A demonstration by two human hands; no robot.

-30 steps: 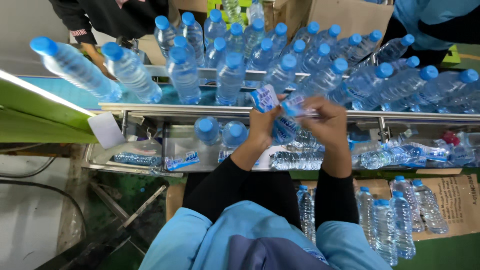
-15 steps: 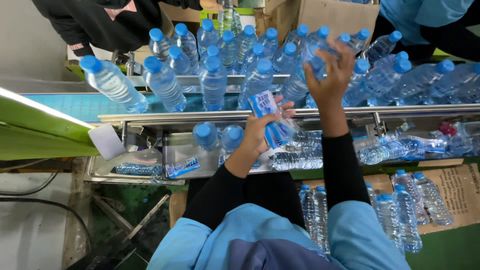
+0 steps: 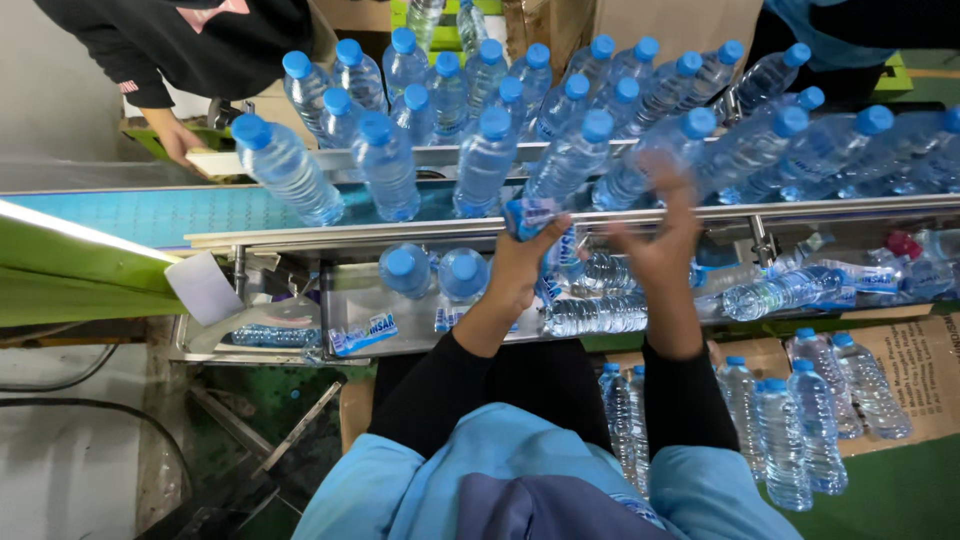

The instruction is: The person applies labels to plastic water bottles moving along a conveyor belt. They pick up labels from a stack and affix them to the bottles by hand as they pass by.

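Across the belt a co-worker's hand (image 3: 178, 140) rests by the rail (image 3: 330, 158). My left hand (image 3: 520, 265) is clamped on a blue label sleeve (image 3: 528, 215) at the conveyor's near edge. My right hand (image 3: 662, 235), fingers spread, reaches among the blue-capped bottles (image 3: 590, 160) crowding the conveyor.

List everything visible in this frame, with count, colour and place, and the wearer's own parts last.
Bottles: many, clear with blue caps, upright on the conveyor.
Conveyor: one, teal belt with metal rails, across the middle.
Tray: one, metal, below the rail, holding a few bottles and loose labels.
Floor bottles: about ten, clear with blue caps, lower right beside cardboard.
Co-worker's hand: one, dark sleeve, far side, upper left.
Label: one, blue and white, at the left hand.
Left hand: holds the label at the rail.
Right hand: fingers spread, at a conveyor bottle.
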